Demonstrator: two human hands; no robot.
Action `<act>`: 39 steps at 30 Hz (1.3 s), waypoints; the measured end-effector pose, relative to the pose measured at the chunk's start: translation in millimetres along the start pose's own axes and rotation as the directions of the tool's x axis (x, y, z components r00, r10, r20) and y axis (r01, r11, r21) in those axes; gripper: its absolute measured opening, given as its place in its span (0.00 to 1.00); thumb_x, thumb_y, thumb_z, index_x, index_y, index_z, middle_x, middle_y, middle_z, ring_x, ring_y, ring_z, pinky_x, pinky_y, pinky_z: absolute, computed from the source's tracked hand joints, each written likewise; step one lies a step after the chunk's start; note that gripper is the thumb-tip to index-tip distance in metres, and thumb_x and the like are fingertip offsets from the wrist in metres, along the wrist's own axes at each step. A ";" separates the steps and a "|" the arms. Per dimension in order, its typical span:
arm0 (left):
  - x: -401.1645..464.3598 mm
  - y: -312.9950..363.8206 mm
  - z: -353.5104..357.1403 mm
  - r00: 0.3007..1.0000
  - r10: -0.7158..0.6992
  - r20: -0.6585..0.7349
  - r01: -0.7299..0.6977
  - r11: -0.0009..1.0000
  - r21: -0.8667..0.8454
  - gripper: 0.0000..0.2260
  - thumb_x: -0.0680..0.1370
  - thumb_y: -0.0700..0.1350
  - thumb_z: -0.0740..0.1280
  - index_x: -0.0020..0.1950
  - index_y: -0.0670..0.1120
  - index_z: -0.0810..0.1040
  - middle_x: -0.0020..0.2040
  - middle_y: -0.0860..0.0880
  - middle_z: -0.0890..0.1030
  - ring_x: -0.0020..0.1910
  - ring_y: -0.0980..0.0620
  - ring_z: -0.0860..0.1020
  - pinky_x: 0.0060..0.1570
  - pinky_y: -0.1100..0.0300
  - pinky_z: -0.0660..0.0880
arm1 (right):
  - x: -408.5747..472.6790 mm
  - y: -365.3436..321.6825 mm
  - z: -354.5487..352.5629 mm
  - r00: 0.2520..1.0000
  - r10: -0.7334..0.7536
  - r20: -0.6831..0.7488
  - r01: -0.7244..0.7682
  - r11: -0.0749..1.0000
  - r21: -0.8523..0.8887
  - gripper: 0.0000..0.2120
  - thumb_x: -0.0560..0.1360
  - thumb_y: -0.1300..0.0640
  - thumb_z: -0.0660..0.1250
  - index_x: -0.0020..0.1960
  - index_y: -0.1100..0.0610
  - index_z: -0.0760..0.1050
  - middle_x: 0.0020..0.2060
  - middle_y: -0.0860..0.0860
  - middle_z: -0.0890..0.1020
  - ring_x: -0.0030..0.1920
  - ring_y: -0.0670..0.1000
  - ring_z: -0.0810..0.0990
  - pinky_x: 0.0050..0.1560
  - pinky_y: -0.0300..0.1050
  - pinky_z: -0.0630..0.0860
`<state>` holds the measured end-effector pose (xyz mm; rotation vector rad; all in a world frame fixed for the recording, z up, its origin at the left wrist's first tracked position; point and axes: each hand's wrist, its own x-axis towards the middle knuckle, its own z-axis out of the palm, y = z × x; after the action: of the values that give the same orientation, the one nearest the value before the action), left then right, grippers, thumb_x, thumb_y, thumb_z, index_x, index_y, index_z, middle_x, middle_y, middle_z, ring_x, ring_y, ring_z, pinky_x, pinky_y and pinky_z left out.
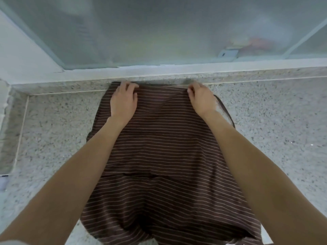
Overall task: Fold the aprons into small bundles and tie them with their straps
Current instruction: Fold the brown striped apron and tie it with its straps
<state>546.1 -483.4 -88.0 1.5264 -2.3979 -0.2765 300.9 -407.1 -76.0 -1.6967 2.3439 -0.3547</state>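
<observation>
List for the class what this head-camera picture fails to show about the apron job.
- Apron near hem: cut off by the bottom edge of the head view.
- Strap: only a loop shows right of the right hand; the forearm hides the rest.
- Left hand fingers: tips curl at the far edge, so the grip is unclear.
- Objects behind the frosted window: blurred into colour patches.

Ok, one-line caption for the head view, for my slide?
Both hands, left and right, pinch the far edge of a striped brown apron on a speckled counter.
</observation>
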 end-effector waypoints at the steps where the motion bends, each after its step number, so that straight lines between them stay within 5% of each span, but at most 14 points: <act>1: 2.3 0.1 -1.2 1.000 -0.018 0.012 0.017 0.999 0.029 0.13 0.79 0.44 0.61 0.63 0.46 0.72 0.63 0.43 0.71 0.59 0.42 0.74 0.56 0.48 0.72 | 4.5 -2.8 1.6 0.998 -0.025 0.061 0.022 0.999 0.048 0.15 0.80 0.56 0.57 0.65 0.59 0.69 0.65 0.58 0.72 0.61 0.59 0.74 0.56 0.50 0.73; 4: -10.4 7.1 -0.9 0.992 0.069 0.106 -0.073 0.997 0.034 0.16 0.79 0.47 0.61 0.66 0.48 0.70 0.68 0.45 0.69 0.68 0.43 0.66 0.68 0.45 0.62 | -2.1 -1.5 10.4 0.976 -0.124 0.180 0.098 0.985 0.144 0.22 0.78 0.59 0.61 0.72 0.57 0.63 0.74 0.55 0.59 0.71 0.56 0.64 0.69 0.46 0.62; 8: -51.0 37.1 8.0 0.885 0.328 0.332 -0.314 0.944 -0.099 0.20 0.79 0.54 0.59 0.71 0.52 0.67 0.73 0.50 0.65 0.74 0.47 0.57 0.72 0.44 0.52 | -59.4 9.0 10.3 0.987 -0.159 0.032 0.151 0.972 0.180 0.17 0.76 0.62 0.63 0.64 0.59 0.72 0.70 0.60 0.66 0.70 0.61 0.63 0.72 0.55 0.59; 14: -104.1 104.3 21.9 0.765 0.471 0.440 -0.390 0.882 -0.267 0.22 0.78 0.56 0.60 0.71 0.52 0.66 0.74 0.51 0.63 0.74 0.49 0.55 0.72 0.45 0.51 | -216.3 48.1 -13.9 0.972 0.219 -0.081 -0.200 0.959 0.198 0.13 0.76 0.62 0.63 0.59 0.58 0.77 0.59 0.55 0.77 0.61 0.58 0.71 0.64 0.55 0.69; 17: -125.6 144.7 26.9 0.728 0.561 0.394 -0.428 0.821 -0.378 0.19 0.78 0.50 0.63 0.68 0.49 0.70 0.70 0.50 0.68 0.71 0.49 0.62 0.69 0.49 0.58 | -279.4 75.6 -17.8 0.888 0.454 -0.071 -0.447 0.889 0.099 0.14 0.76 0.58 0.61 0.60 0.59 0.75 0.55 0.58 0.79 0.57 0.63 0.74 0.58 0.58 0.70; 20: -140.6 182.2 37.4 0.651 0.647 0.397 -0.466 0.754 -0.464 0.18 0.79 0.47 0.62 0.68 0.47 0.71 0.69 0.50 0.69 0.70 0.50 0.64 0.67 0.51 0.62 | -314.2 97.7 -19.9 0.720 0.691 0.067 -0.692 0.722 -0.002 0.21 0.77 0.49 0.63 0.66 0.58 0.69 0.60 0.59 0.75 0.59 0.63 0.72 0.59 0.59 0.69; 23: -145.5 217.0 49.1 0.597 0.682 0.423 -0.491 0.727 -0.480 0.20 0.80 0.45 0.60 0.72 0.47 0.65 0.72 0.50 0.66 0.71 0.51 0.62 0.70 0.52 0.60 | -324.4 105.0 -23.9 0.575 0.799 0.175 -0.813 0.533 0.236 0.22 0.75 0.46 0.65 0.64 0.57 0.69 0.54 0.56 0.78 0.54 0.57 0.77 0.55 0.54 0.73; 25: -142.4 240.0 57.8 0.533 0.712 0.457 -0.560 0.702 -0.439 0.25 0.79 0.44 0.60 0.76 0.47 0.57 0.74 0.50 0.62 0.73 0.50 0.58 0.72 0.52 0.57 | -324.4 102.2 -32.1 0.628 0.764 0.147 -0.735 0.520 0.435 0.12 0.76 0.55 0.66 0.58 0.56 0.74 0.45 0.54 0.80 0.47 0.54 0.79 0.51 0.51 0.74; 27: -133.1 238.4 63.4 0.455 0.740 0.495 -0.631 0.660 -0.408 0.30 0.78 0.43 0.62 0.77 0.49 0.51 0.74 0.49 0.63 0.74 0.50 0.57 0.73 0.51 0.53 | -318.3 89.3 -29.5 0.818 0.575 -0.012 -0.525 0.756 0.390 0.09 0.76 0.61 0.65 0.54 0.56 0.77 0.42 0.53 0.79 0.43 0.53 0.78 0.47 0.51 0.75; 31: -121.2 217.7 58.9 0.211 0.916 0.342 -0.825 0.354 -0.440 0.19 0.72 0.40 0.61 0.62 0.52 0.77 0.54 0.51 0.79 0.60 0.48 0.74 0.69 0.52 0.55 | -325.2 76.0 -18.5 0.989 0.140 -0.051 -0.127 0.970 0.208 0.09 0.75 0.57 0.63 0.52 0.54 0.79 0.44 0.52 0.78 0.42 0.53 0.77 0.42 0.48 0.75; 34: -122.1 183.6 53.4 0.229 0.905 0.358 -0.821 0.377 -0.429 0.15 0.72 0.45 0.60 0.54 0.52 0.81 0.51 0.54 0.79 0.55 0.51 0.76 0.67 0.53 0.58 | -333.4 63.4 -12.0 0.994 0.099 0.043 -0.107 0.957 0.268 0.14 0.78 0.49 0.58 0.54 0.54 0.80 0.47 0.52 0.78 0.47 0.53 0.76 0.47 0.44 0.74; 39: -130.6 181.4 43.6 0.349 0.757 0.553 -0.736 0.586 -0.338 0.22 0.78 0.58 0.48 0.62 0.53 0.75 0.60 0.54 0.76 0.57 0.52 0.76 0.65 0.51 0.59 | -340.0 56.2 -14.3 0.868 0.495 0.014 -0.462 0.800 0.383 0.10 0.78 0.56 0.62 0.56 0.58 0.78 0.53 0.54 0.76 0.47 0.55 0.79 0.48 0.47 0.76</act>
<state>429.0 -288.0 -90.5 0.0731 -3.3023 -0.7106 349.9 -65.9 -66.9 -0.8863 2.4566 -0.7314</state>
